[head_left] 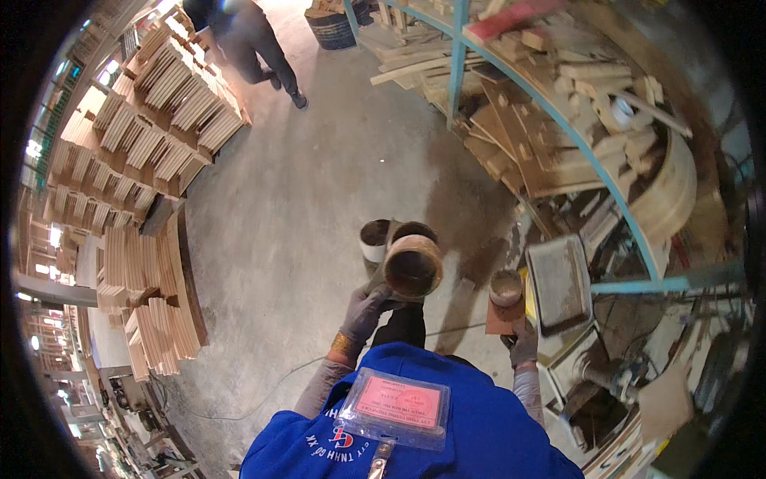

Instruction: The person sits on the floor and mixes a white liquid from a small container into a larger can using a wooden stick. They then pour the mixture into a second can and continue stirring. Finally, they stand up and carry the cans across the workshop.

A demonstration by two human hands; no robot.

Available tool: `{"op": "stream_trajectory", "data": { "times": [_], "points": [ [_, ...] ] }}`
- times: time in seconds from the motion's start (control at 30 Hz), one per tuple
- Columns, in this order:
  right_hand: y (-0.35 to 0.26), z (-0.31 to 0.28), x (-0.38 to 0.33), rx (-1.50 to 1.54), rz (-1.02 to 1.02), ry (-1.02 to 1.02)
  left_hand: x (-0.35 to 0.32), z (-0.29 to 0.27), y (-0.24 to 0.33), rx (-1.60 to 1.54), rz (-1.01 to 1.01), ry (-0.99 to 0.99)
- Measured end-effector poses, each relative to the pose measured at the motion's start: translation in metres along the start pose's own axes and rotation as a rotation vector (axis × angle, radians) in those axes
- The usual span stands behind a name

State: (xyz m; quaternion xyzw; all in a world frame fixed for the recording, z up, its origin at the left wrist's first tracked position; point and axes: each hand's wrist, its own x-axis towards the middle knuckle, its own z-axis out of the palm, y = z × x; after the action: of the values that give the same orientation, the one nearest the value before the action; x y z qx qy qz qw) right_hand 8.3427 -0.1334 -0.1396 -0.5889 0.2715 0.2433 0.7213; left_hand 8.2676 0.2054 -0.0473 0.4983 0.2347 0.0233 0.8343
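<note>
My left hand (367,311), in a grey glove, is closed around the near side of a brown-stained cup (413,279), whose round mouth faces up toward me. Touching or just beyond that cup are a white cup (373,249) with a dark inside and another dark rim; whether my hand bears these too cannot be made out. To the right, my gloved right hand (523,345) grips the near edge of a small reddish-brown board (504,321). A dirty round cup (506,289) sits on or just over the board's far end.
Stacked wooden pieces (152,271) line the left side. A blue metal rack (456,64) full of wood offcuts stands at the right, with a grey tray (558,283) beside my right hand. A cable (279,379) crosses the concrete floor. Another person (251,48) walks at the far left.
</note>
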Motion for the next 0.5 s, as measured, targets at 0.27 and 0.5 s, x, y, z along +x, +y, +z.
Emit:
{"op": "stream_trajectory", "data": {
  "times": [0.27,0.5],
  "points": [
    [-0.085,0.080,0.101,-0.016,-0.029,0.128,0.211,0.010,0.075,0.067,-0.019,-0.142],
    [-0.130,0.082,0.192,-0.408,-0.480,0.277,0.349,0.050,0.110,0.028,0.000,-0.292]
  ]
}}
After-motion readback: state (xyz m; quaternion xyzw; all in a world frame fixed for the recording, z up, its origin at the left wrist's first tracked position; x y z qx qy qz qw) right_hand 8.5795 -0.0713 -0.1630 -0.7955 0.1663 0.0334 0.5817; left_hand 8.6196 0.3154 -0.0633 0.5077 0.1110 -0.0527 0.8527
